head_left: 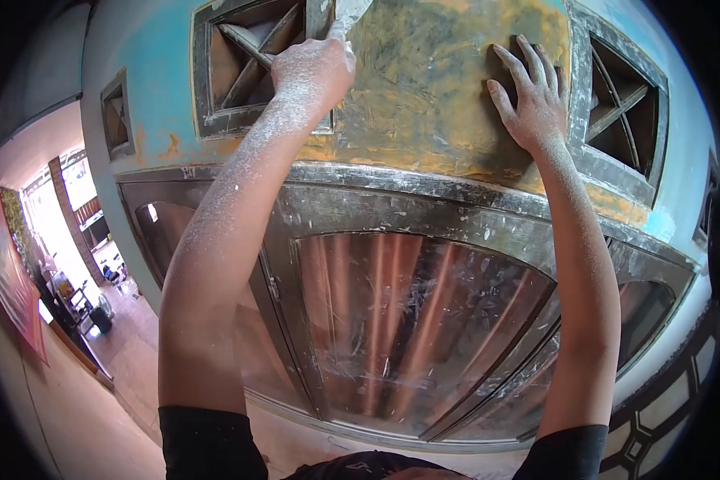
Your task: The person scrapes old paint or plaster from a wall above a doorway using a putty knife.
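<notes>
My left hand (312,70), dusted with white powder, is closed around a putty knife (351,10) near the top edge of view. Its pale, smeared blade points upward against the wall, partly cut off by the frame; the handle is mostly hidden in my fist. Farther right, my right hand (536,108) lies flat with fingers spread on the scraped wall patch (424,88), holding nothing. That patch is mottled yellow, brown and grey-green, with turquoise paint around it. Powder also coats both forearms.
Wooden vents with crossed slats flank the patch, one at left (252,60) and one at right (620,108). Below runs a paint-spattered wooden window frame (424,192) with curtained glass (408,320). A bright opening (72,200) with assorted objects lies at far left.
</notes>
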Tool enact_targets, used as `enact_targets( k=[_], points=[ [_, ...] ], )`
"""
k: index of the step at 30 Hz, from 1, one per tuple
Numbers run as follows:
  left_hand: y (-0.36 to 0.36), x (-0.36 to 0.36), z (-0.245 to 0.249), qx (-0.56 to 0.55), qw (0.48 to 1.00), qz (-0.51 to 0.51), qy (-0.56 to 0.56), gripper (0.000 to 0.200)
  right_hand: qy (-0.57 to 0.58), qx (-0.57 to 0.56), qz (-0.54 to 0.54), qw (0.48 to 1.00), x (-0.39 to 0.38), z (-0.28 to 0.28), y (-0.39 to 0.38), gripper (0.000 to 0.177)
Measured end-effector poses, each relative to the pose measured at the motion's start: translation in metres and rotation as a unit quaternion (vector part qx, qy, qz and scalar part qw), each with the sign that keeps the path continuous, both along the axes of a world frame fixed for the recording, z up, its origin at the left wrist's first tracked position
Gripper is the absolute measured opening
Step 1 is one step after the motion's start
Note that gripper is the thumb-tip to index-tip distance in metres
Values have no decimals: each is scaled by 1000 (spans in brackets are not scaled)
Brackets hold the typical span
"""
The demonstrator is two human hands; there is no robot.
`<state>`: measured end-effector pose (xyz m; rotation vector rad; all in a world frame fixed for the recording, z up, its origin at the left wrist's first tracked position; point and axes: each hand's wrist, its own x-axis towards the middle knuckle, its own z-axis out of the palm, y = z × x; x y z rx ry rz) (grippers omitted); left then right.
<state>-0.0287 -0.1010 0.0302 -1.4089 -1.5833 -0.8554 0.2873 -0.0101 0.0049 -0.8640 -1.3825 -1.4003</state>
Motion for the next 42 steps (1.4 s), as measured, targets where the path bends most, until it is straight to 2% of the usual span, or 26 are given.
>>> enact_targets(
  k=[6, 8, 10, 17, 23, 28, 30, 31, 38, 42],
  points=[
    [2, 14, 1, 55, 998, -11, 18, 38, -1, 1, 5, 1000, 0, 0, 0, 57],
    [-1, 9, 0, 18, 1000, -8, 22, 41, -5, -2, 26, 1000, -1, -3, 1, 57],
    [-1, -5, 1, 29, 999, -10, 37, 43, 6, 2, -7, 1000, 0, -4, -1, 57],
    [0, -98, 27, 17, 990, 33, 138, 50, 19, -19, -9, 1000, -2, -11, -6, 58],
    [12, -124, 54, 11, 985, 58, 165, 49, 20, -21, -14, 999, -3, -12, -6, 58],
    [7, -126, 69, 17, 978, 99, 185, 54, 15, -12, -5, 1000, -2, -12, -5, 57],
    [8, -131, 75, 43, 971, 96, 213, 55, 14, -11, -3, 1000, -2, -13, -4, 57],
    [13, -141, 80, 55, 961, 126, 240, 55, 14, -13, 1, 1000, -2, -13, -3, 57],
    [26, -145, 93, 95, 956, 95, 262, 54, 17, -14, -7, 1000, -2, -14, -6, 58],
    [10, -139, 97, 70, 964, 107, 233, 51, 23, -18, -12, 999, 0, -14, -7, 57]
  ],
)
